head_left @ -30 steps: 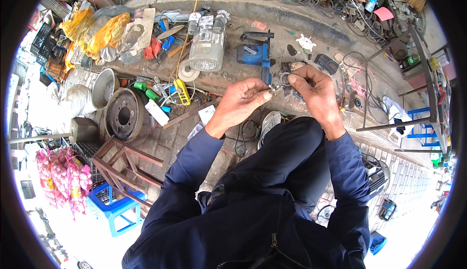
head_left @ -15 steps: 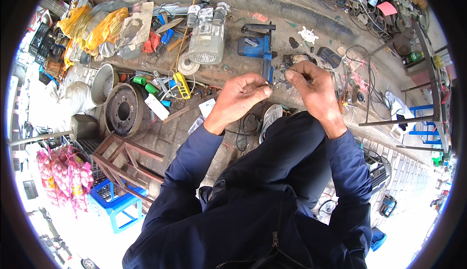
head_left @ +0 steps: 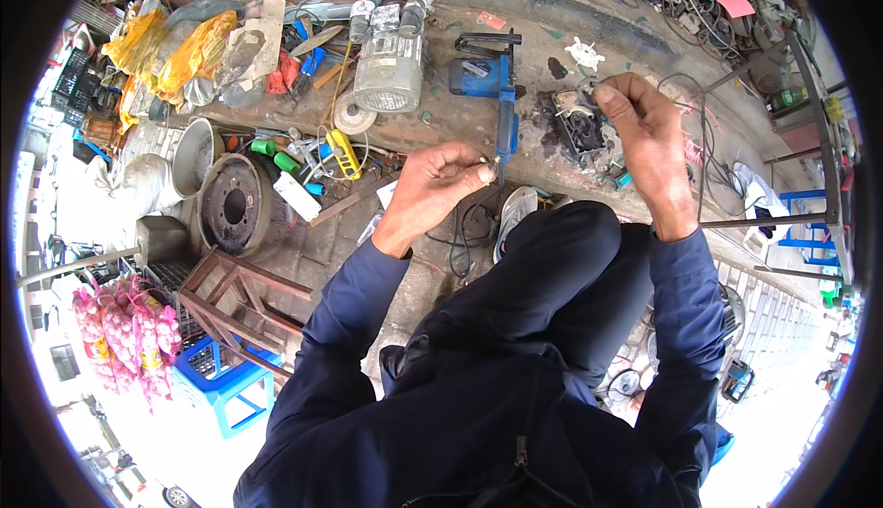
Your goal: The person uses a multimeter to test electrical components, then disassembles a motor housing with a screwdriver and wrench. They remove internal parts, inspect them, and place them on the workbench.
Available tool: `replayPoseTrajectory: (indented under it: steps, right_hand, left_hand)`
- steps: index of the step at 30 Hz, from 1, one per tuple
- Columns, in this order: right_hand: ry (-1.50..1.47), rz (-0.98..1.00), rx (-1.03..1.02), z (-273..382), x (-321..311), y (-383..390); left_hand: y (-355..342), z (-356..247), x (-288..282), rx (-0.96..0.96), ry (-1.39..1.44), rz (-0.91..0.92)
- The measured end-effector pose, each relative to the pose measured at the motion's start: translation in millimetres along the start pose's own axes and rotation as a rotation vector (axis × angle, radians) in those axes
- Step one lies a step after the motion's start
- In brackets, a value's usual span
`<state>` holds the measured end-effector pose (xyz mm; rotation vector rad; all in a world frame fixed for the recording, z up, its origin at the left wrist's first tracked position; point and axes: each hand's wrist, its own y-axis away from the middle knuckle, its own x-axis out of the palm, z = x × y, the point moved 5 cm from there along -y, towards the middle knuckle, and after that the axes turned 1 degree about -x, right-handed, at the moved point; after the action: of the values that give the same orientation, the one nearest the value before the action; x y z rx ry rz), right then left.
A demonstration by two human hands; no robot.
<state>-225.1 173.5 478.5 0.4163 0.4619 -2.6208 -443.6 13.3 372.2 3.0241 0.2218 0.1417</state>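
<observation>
My left hand (head_left: 432, 184) is raised over the ground, thumb and fingertips pinched on a small dark piece too small to name. Just beyond those fingertips stands a blue tool (head_left: 507, 117) with a black bracket-like part. My right hand (head_left: 646, 140) is held farther right and higher, thumb and forefinger pressed together; whatever they hold, if anything, I cannot make out. Beside the right fingertips lies an open dark tray (head_left: 579, 133) with black, greasy-looking contents. The hand partly covers the things behind it.
A grey electric motor (head_left: 390, 71) stands left of the blue tool. Farther left are a wheel rim (head_left: 235, 203), a yellow power strip (head_left: 343, 157) and a rusty metal frame (head_left: 241, 301). A blue stool (head_left: 225, 384) is at lower left; a metal rack (head_left: 821, 140) stands right.
My right hand has moved right and up, away from the left, uncovering the dark tray. The left hand has shifted slightly left, still pinching. My knees have moved a little.
</observation>
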Motion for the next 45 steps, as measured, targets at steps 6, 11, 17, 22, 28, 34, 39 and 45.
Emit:
replayPoseTrajectory:
  steps: [6,11,17,22,28,34,39,45]
  right_hand:
    - [-0.036,0.062,0.043,-7,18,7]
    - [-0.064,0.086,0.042,-7,26,11]
    - [-0.03,0.103,-0.033,5,37,24]
    - [0.051,0.123,-0.11,21,39,31]
    - [0.13,0.102,-0.214,30,40,32]
    - [0.139,0.093,-0.2,30,40,31]
    - [0.146,0.101,-0.196,31,41,31]
    - [0.14,0.103,-0.19,31,43,30]
  left_hand:
    - [-6,-2,-3,0.045,0.003,0.011]
    - [-12,-6,-2,0.122,-0.095,0.006]
    - [-13,-9,3,0.161,-0.072,0.027]
    - [-12,-13,4,0.186,-0.098,0.03]
    - [-10,-21,6,0.231,-0.191,0.045]
    - [-11,-23,6,0.251,-0.155,0.038]
    - [-10,-25,4,0.276,-0.196,0.024]
    - [-10,-27,4,0.276,-0.216,0.024]
